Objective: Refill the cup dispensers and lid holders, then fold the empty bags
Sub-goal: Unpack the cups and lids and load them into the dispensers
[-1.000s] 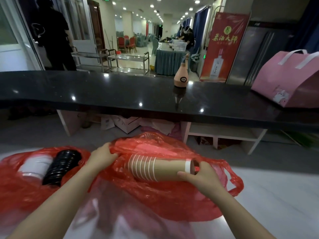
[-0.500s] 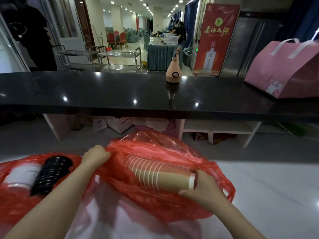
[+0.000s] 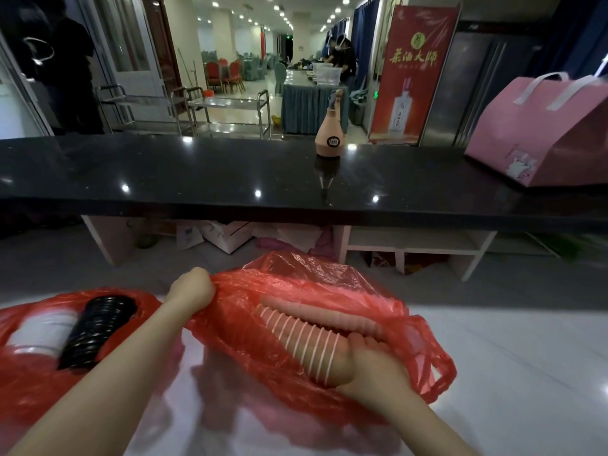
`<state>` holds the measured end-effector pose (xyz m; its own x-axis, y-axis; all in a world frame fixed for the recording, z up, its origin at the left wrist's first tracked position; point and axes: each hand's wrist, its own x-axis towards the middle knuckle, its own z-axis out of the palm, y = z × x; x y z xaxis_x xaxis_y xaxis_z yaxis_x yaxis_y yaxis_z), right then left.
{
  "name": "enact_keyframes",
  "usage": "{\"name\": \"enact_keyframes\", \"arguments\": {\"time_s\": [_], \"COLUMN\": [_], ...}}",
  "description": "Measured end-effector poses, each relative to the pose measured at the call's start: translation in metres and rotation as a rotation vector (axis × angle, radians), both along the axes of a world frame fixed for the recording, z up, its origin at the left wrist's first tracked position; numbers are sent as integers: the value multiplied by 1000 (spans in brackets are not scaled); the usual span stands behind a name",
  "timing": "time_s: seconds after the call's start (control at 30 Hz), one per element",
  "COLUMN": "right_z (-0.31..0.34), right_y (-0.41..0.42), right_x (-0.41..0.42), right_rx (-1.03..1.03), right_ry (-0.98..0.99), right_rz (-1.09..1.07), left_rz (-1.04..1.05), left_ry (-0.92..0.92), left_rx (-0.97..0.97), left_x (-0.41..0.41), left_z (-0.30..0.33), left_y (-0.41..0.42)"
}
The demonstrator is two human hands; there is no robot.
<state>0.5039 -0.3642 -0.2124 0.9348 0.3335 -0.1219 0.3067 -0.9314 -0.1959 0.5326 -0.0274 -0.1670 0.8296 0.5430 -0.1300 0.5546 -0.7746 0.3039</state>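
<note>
Right hand (image 3: 368, 366) wrapped around the near end of the cup stack (image 3: 306, 337), fingers curled over the top, thumb side under it. Left hand (image 3: 192, 287) fisted on the rim of the red bag (image 3: 329, 291), pinching the plastic. The stack lies tilted, far end inside the bag mouth, near end out toward the person; a second stack of cups (image 3: 329, 312) lies just behind it inside the bag.

Left of the red bag: another red bag (image 3: 29, 383) holding a column of black lids (image 3: 95, 327) and a white stack (image 3: 39, 334) beside it. Both bags rest on the pale worktop (image 3: 510, 373). Beyond the red bag, a black counter (image 3: 197, 172) with a peach bottle (image 3: 330, 133) and a pink carrier bag (image 3: 543, 133). No dispenser or lid holder visible.

Judged step: drawing the cups out of the bag.

Risks: held by one end only, the nested cups could separate and scatter. Thin plastic could snag the cup rims and drag the second stack out. Squeezing too hard could crush the end cups.
</note>
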Motion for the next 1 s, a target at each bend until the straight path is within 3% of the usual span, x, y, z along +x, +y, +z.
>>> {"name": "enact_keyframes", "arguments": {"time_s": [0.23,0.47,0.6,0.73,0.9,1.0], "right_z": [-2,8,14,21,24,26], "right_y": [-11,-24,-32,-42,-43,-38], "right_x": [-5,-12,-13,-9,-3,-1], "right_rx": [261,327,400,484,474,464], "right_ry": [-21,-132,-53,-10,-35,-45], "right_rz": [33,69,22,-57,-136,-125], "left_rz": [-14,-41,-109,-201,-431,-477], "left_ry": [-6,-39,-150,-333,-295,-387], "left_rx": [19,267,136,265,101,411], "left_x": [-2,6,12,3,-2,-15], "left_z": [1,20,40,42,49,63], "left_y": [-1,0,13,21,4,-29]}}
